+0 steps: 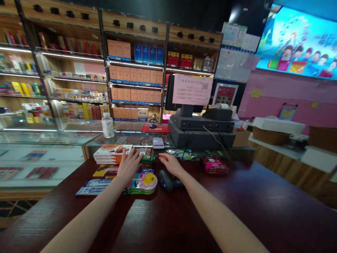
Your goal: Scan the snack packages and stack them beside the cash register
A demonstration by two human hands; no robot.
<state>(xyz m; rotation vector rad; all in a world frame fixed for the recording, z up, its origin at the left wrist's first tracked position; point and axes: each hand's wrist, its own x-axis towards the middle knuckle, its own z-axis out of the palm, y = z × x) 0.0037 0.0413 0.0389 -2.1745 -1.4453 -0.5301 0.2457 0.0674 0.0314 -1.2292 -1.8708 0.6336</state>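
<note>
My left hand (129, 165) is spread flat over the packaged goods, its fingertips between a stack of white and orange boxes (109, 151) and a green and red packet (147, 155). It is open, and whether it presses on them I cannot tell. Under and beside my forearm lie long blue and white packets (91, 190) and a colourful package with a yellow duck (149, 179). My right hand (171, 164) is just beyond a black handheld barcode scanner (165, 181), fingers stretched forward and holding nothing. Part of the scanner is hidden by my right wrist.
Red and pink packets (214, 165) lie on the dark table (237, 203) at the right. Behind stand a glass counter (91, 140), a white bottle (107, 126), a small display (158, 143), and a cash register (202, 135) with cables hanging down. Stocked shelves line the wall.
</note>
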